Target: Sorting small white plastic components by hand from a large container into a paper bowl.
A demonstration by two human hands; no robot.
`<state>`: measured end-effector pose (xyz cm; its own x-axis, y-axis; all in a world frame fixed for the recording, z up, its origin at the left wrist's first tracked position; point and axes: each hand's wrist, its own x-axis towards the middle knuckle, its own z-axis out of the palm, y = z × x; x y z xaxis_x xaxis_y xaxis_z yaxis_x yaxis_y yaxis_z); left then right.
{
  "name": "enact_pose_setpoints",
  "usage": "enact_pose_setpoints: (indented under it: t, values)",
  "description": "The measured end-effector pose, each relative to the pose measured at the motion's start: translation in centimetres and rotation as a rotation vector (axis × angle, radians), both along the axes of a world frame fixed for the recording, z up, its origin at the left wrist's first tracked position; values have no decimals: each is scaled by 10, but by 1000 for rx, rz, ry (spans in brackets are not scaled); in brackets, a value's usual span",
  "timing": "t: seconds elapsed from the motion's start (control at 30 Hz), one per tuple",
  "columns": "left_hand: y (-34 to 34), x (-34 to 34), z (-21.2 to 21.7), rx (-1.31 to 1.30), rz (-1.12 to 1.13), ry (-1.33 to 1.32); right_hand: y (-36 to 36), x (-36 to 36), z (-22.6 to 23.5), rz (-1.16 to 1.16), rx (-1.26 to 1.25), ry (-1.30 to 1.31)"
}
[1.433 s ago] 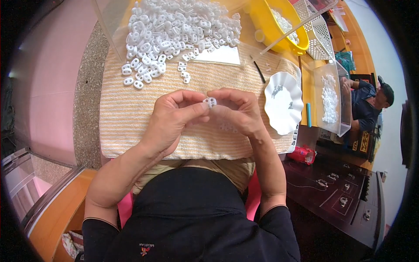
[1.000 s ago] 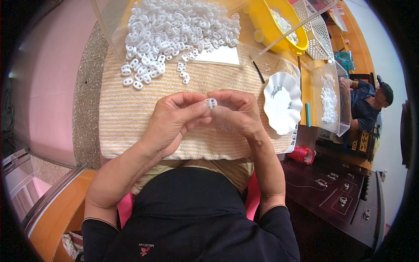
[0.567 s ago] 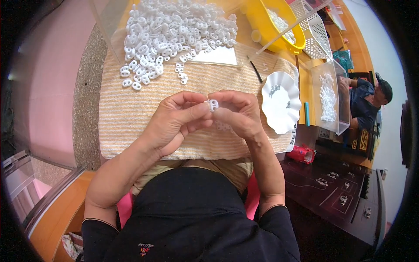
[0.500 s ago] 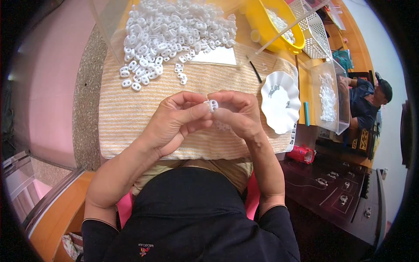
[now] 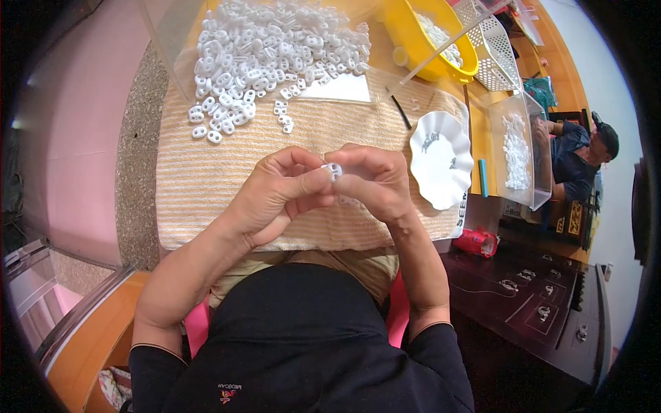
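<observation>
Over a striped towel (image 5: 200, 196), my left hand (image 5: 279, 189) and my right hand (image 5: 381, 180) meet fingertip to fingertip. Both pinch one small white oval plastic piece with two holes (image 5: 335, 171). Whether a smaller part sits in it is too fine to tell. Partly hidden under my right hand, a few more white pieces (image 5: 350, 202) lie on the towel. Farther off is a large heap of the same two-hole pieces (image 5: 268, 51), with several strays at its near edge. To the right of my hands stands a white wavy-rimmed plate (image 5: 441, 189) holding small grey bits.
A black stick-like tool (image 5: 401, 111) lies near the plate. At the far right stand a yellow basin (image 5: 392, 41) of white parts, a white perforated basket (image 5: 492, 48) and a clear box (image 5: 540, 186) with white pieces. A blue stick (image 5: 483, 177) lies nearby. Another person (image 5: 577, 162) sits beyond.
My hands stay almost in place with the white piece between them, which has tilted a little and shifted slightly. The rest of the view has moved only marginally.
</observation>
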<state>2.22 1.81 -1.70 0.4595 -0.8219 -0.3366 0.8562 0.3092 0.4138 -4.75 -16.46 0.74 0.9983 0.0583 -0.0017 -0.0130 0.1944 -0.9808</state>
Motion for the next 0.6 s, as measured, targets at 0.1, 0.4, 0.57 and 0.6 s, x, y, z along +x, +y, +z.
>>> enact_pose_setpoints:
  t: [0.1,0.4,0.57,0.6]
  values:
    - [-1,0,3,3,6,7,-1,1,-2,-14,-13,-10]
    - [1,0,6,-74,-14,-54,3,4,-5,-18,-119,-115]
    - [1,-1,8,-64,11,-70,7,2,0,-9,-123,-95]
    - [1,-2,8,-49,24,-73,9,2,2,-9,-96,-94]
